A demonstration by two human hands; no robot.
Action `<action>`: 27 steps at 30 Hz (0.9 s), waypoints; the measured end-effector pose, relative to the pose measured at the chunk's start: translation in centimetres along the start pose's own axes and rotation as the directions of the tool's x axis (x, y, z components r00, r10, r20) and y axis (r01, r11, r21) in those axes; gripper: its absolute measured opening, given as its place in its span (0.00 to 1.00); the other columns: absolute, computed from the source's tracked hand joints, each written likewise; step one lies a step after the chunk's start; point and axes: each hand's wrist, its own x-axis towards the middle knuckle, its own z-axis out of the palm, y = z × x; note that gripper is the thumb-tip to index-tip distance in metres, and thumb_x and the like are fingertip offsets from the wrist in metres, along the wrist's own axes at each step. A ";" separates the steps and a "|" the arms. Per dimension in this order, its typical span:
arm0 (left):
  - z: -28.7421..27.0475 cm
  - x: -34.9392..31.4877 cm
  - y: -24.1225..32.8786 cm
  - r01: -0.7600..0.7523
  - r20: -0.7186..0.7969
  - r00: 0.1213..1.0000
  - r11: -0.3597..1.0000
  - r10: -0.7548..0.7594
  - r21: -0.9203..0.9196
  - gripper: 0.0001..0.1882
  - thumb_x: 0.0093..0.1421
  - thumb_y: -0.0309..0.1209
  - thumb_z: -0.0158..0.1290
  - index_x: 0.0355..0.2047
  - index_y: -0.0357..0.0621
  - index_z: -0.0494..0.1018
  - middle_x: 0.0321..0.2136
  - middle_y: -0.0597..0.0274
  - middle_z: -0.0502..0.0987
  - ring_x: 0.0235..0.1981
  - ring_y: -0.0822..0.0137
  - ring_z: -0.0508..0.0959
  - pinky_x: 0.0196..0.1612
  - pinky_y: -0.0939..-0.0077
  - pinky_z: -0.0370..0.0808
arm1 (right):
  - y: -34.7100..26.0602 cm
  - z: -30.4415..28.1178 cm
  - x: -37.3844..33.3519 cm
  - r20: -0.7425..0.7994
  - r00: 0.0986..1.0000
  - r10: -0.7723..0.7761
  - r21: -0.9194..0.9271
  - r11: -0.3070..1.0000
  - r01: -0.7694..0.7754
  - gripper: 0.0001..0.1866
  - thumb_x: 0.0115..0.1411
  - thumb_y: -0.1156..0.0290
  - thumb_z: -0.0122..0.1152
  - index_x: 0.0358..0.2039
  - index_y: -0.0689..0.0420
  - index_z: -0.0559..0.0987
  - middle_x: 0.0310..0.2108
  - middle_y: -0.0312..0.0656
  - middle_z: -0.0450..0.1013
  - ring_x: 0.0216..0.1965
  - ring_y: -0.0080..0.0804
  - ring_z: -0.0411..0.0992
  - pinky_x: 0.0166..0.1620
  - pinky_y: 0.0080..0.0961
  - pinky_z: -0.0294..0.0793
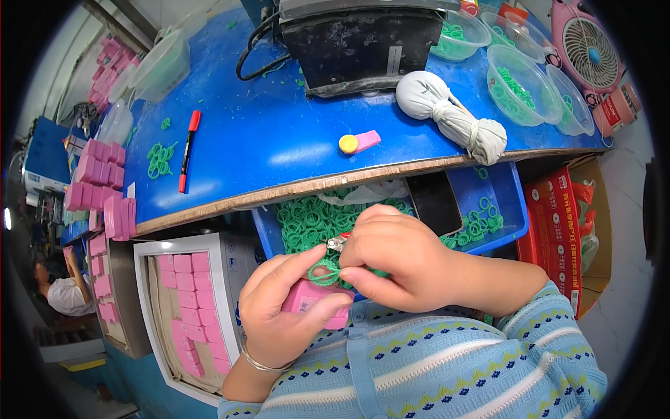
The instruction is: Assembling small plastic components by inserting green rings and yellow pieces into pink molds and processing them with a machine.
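Note:
My left hand (273, 314) is closed around a pink block (301, 296), with the thumb along its near side. Green rings (324, 274) sit at the block's upper edge, between my two hands. My right hand (398, 260) is curled with its thumb and fingers against these rings. A small metal tool with a bit of red (338, 242) shows at its fingertips; most of it is hidden, so its kind cannot be told. Just beyond both hands, a blue tray (518, 202) holds many loose green rings (307, 220) and a dark phone (434, 202).
Above lies a blue table (279, 146) with a black machine (363, 52), a tied white cloth bundle (447, 112), a red-capped marker (190, 150) and clear bowls (520, 87). A framed box of pink blocks (192, 300) stands left, a red box (555, 237) right. A person (68, 290) sits far left.

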 end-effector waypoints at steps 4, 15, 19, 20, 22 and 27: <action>-0.5 0.4 0.4 -0.104 0.051 0.994 0.977 0.096 0.189 0.18 0.42 0.19 0.59 0.37 0.37 0.75 0.28 0.56 0.77 0.26 0.64 0.77 0.32 0.74 0.73 | -0.2 0.1 0.0 -0.016 0.990 -0.142 -0.266 0.955 0.132 0.06 0.50 0.70 0.59 0.24 0.56 0.71 0.21 0.37 0.66 0.27 0.34 0.67 0.40 0.32 0.64; -0.3 0.6 0.0 -0.260 0.022 0.963 0.898 0.270 0.354 0.13 0.42 0.16 0.56 0.32 0.38 0.75 0.24 0.56 0.77 0.25 0.62 0.77 0.30 0.73 0.74 | 0.0 0.7 -0.1 -0.043 0.973 -0.228 -0.348 0.916 0.199 0.07 0.47 0.71 0.60 0.25 0.57 0.71 0.21 0.37 0.65 0.27 0.33 0.67 0.41 0.33 0.64; -0.4 0.4 0.1 -0.154 -0.020 0.986 0.939 0.168 0.307 0.13 0.43 0.15 0.55 0.32 0.37 0.76 0.23 0.56 0.77 0.23 0.64 0.77 0.26 0.77 0.73 | -0.1 0.3 -0.3 -0.054 0.987 -0.151 -0.324 0.938 0.125 0.08 0.45 0.73 0.62 0.27 0.57 0.73 0.22 0.38 0.67 0.26 0.33 0.68 0.40 0.33 0.65; -0.4 0.4 0.2 -0.154 -0.019 0.986 0.939 0.168 0.307 0.13 0.43 0.15 0.55 0.32 0.37 0.76 0.23 0.56 0.77 0.23 0.64 0.77 0.26 0.77 0.73 | 0.0 0.2 -0.3 -0.063 0.989 -0.135 -0.330 0.938 0.107 0.09 0.43 0.75 0.63 0.27 0.57 0.73 0.23 0.39 0.69 0.25 0.33 0.68 0.39 0.33 0.65; -0.3 0.4 0.2 -0.130 -0.011 0.990 0.953 0.139 0.273 0.12 0.43 0.15 0.55 0.31 0.36 0.76 0.23 0.55 0.77 0.22 0.66 0.76 0.23 0.80 0.71 | 0.2 0.3 -0.3 -0.059 0.986 -0.158 -0.337 0.933 0.130 0.09 0.43 0.75 0.63 0.27 0.57 0.73 0.23 0.39 0.69 0.25 0.33 0.68 0.39 0.33 0.65; -0.2 0.3 0.5 -0.022 -0.053 0.998 0.976 0.034 0.216 0.10 0.46 0.17 0.55 0.31 0.36 0.76 0.24 0.55 0.77 0.22 0.68 0.76 0.24 0.81 0.71 | 0.3 0.2 -0.2 -0.037 0.983 -0.178 -0.307 0.938 0.159 0.09 0.44 0.75 0.63 0.28 0.57 0.74 0.23 0.39 0.68 0.25 0.34 0.68 0.39 0.32 0.65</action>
